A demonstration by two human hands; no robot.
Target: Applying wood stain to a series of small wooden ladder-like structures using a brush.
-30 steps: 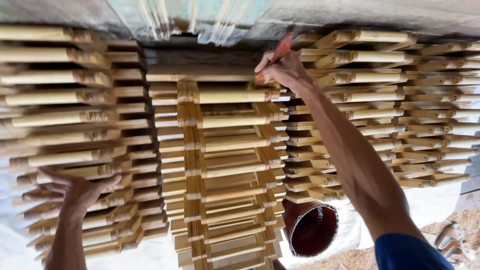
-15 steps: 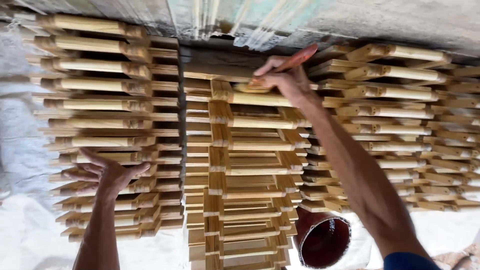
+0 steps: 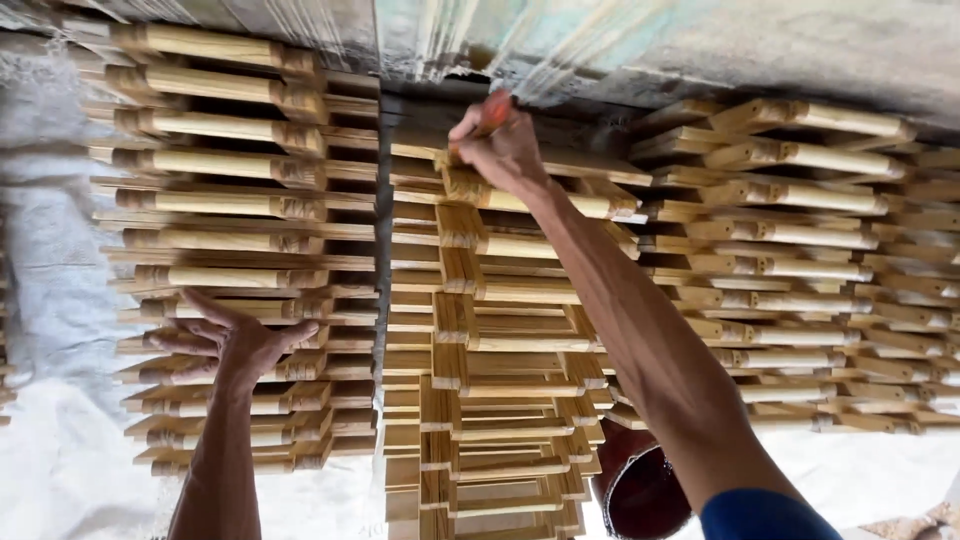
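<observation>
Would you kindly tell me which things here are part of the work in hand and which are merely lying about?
In hand:
right hand
orange-handled tool
middle stack of wooden frames
left hand
left stack

Lying about:
right stack
dark red bucket
white sheet

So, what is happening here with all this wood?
A person works at three stacks of turned wooden pieces piled against a wall. The right hand reaches to the top of the middle stack and grips an orange-handled tool, probably a brush, pressed to the top piece. The left hand rests with spread fingers on the left stack. The right stack is untouched. A dark red bucket sits below on a white sheet.
</observation>
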